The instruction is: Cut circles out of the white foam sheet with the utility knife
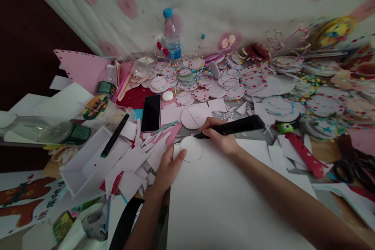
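Observation:
My left hand (170, 166) pinches the left edge of a large white sheet of paper (216, 195), its thumb resting at the rim of a white circle (191, 149) near the sheet's top left corner. A dark line shows along the circle's lower edge. Closed around a long black pen-like tool (238, 125), my right hand (220, 137) keeps the narrow tip by the circle's upper right. The tool broadens toward its back end; its exact kind is unclear. Just beyond lies a white paper disc (193, 116) with a line across it.
Paper scraps (129, 168) and a white box (84, 160) crowd the left side. A phone (151, 113) and a black marker (115, 136) lie near them. Decorated discs (231, 80) fill the back, before an upright water bottle (172, 39). Scissors (351, 168) lie at right.

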Demonstrator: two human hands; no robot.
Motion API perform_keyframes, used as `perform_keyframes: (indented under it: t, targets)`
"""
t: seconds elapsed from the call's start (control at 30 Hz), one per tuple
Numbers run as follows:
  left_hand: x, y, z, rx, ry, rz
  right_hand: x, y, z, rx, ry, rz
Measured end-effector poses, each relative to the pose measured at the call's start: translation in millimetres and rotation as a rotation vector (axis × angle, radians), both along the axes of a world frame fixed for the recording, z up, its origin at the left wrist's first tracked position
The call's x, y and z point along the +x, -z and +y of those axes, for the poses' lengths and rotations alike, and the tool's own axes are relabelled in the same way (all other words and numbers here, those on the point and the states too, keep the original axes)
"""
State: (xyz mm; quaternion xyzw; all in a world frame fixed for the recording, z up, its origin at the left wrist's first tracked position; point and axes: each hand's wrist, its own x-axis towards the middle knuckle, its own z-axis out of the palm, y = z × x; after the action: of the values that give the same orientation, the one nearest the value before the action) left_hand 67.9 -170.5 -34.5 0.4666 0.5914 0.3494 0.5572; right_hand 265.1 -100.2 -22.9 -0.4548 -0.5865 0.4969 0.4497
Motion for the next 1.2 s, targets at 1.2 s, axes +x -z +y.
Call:
perform_keyframes:
  t: [1.2]
  targets:
    - [17,-1.0,-21,0.067,-0.078,-0.022,8,5.5,-35,0.028,0.100,-0.078]
